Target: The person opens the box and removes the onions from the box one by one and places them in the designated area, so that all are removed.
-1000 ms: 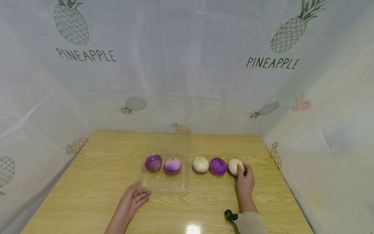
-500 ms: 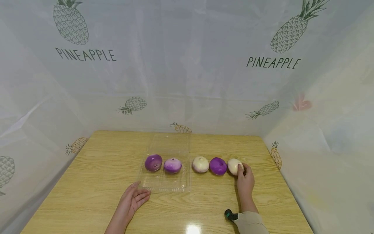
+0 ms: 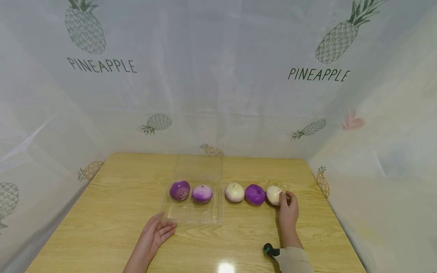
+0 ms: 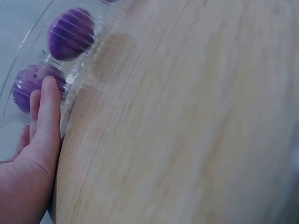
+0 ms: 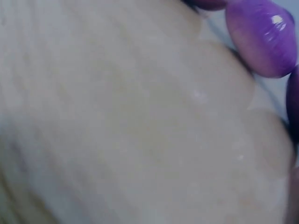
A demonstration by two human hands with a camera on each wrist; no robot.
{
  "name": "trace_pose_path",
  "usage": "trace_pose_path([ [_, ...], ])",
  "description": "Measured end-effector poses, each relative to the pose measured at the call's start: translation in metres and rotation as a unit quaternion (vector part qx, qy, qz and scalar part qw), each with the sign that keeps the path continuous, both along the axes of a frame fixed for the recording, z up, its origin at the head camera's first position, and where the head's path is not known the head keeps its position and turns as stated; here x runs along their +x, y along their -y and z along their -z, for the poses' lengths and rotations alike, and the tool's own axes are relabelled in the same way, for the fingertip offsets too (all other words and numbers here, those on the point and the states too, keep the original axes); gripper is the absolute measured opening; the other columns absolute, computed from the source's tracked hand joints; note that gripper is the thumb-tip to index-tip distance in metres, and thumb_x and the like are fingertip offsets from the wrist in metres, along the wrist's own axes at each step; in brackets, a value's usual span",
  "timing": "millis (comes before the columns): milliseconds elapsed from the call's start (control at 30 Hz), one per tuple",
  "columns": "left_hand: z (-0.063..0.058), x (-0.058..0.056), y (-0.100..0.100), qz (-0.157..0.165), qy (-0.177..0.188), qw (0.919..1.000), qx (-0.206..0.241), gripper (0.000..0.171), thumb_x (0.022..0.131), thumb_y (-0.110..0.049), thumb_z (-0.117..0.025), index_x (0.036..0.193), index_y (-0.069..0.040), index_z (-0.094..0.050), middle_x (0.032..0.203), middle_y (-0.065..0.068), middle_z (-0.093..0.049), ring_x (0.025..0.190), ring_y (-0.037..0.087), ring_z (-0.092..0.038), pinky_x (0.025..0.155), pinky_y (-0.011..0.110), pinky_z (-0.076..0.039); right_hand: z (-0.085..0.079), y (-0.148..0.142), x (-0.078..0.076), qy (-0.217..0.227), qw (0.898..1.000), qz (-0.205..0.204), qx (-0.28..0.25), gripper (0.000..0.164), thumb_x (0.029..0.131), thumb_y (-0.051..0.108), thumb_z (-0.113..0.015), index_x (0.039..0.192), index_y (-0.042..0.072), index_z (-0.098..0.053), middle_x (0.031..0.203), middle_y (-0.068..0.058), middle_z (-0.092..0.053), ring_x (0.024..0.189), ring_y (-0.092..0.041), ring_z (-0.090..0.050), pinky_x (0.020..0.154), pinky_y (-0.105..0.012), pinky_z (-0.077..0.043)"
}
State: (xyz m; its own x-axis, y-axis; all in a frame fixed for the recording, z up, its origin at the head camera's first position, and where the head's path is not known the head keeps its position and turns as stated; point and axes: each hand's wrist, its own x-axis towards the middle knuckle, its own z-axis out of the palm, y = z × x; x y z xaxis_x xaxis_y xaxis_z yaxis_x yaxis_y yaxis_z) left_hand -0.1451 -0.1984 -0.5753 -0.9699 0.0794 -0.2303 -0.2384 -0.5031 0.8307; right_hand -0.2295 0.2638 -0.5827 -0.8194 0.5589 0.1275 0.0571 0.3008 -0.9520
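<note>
My right hand [image 3: 288,208] is at the right side of a pale onion [image 3: 273,195], thumb and fingers pinching its edge. That onion ends a row on the table, beside a purple onion [image 3: 255,194] and another pale onion [image 3: 234,192]. A clear plastic clamshell box [image 3: 213,217] lies unfolded to their left. Two purple onions [image 3: 179,190] [image 3: 202,193] sit in its front half. My left hand [image 3: 153,232] rests at the box's front left corner with its fingers extended. In the right wrist view a purple onion [image 5: 264,37] shows; the right hand's grip is hidden there.
The wooden table [image 3: 112,216] carries everything. The box's clear lid [image 3: 199,167] lies flat toward the back. A pale curtain [image 3: 218,94] printed with pineapples hangs behind and at both sides. A black strap piece [image 3: 271,250] is at my right wrist.
The right thumb has shifted slightly to the right on the end pale onion, showing more of it. The onion has moved only slightly. The left hand stays in place.
</note>
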Motion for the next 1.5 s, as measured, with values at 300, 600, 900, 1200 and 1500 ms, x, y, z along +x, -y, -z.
trace_pose_path([
  [300,-0.001,0.0,0.001,0.009,-0.009,0.9999,-0.005,0.053,0.107,-0.025,-0.039,0.142,0.005,-0.014,0.102,0.013,-0.06,0.102,0.03,-0.065,0.095,0.044,-0.051,-0.028,0.006,0.002,-0.033,0.999,-0.006,-0.019,0.055,0.1,0.041,-0.054,0.136,0.0,-0.049,0.134,-0.018,-0.044,0.116,-0.029,-0.042,0.086,-0.034,-0.04],
  [600,-0.002,-0.001,0.001,0.004,-0.005,1.0,-0.007,0.052,0.107,-0.025,-0.039,0.143,0.004,-0.014,0.102,0.014,-0.059,0.102,0.031,-0.064,0.095,0.044,-0.051,-0.047,0.045,0.015,-0.052,0.995,-0.081,-0.031,0.046,0.102,0.031,-0.053,0.134,-0.002,-0.05,0.133,-0.017,-0.043,0.114,-0.025,-0.041,0.09,-0.034,-0.04],
  [900,-0.001,0.001,0.001,-0.005,0.0,0.9999,-0.011,0.052,0.107,-0.026,-0.04,0.142,0.004,-0.018,0.102,0.014,-0.06,0.101,0.031,-0.065,0.094,0.045,-0.052,-0.053,0.085,0.023,-0.074,0.985,-0.15,-0.038,0.039,0.1,0.023,-0.059,0.129,-0.003,-0.053,0.128,-0.018,-0.05,0.117,-0.026,-0.045,0.095,-0.029,-0.04],
  [1200,0.001,0.001,0.0,-0.007,-0.007,0.9999,-0.005,0.049,0.108,-0.025,-0.038,0.142,0.003,-0.018,0.102,0.015,-0.06,0.101,0.031,-0.065,0.094,0.045,-0.052,-0.06,0.123,0.026,-0.083,0.97,-0.222,-0.046,0.035,0.099,0.02,-0.06,0.128,0.001,-0.054,0.129,-0.018,-0.049,0.117,-0.03,-0.046,0.1,-0.044,-0.042],
  [1500,-0.001,0.001,-0.001,-0.004,0.007,1.0,-0.002,0.058,0.107,-0.026,-0.039,0.146,0.005,-0.01,0.103,0.014,-0.06,0.103,0.031,-0.064,0.096,0.045,-0.05,-0.063,0.154,0.024,-0.109,0.963,-0.245,-0.036,0.03,0.095,0.009,-0.065,0.123,0.001,-0.059,0.122,-0.018,-0.054,0.114,-0.03,-0.05,0.096,-0.042,-0.045],
])
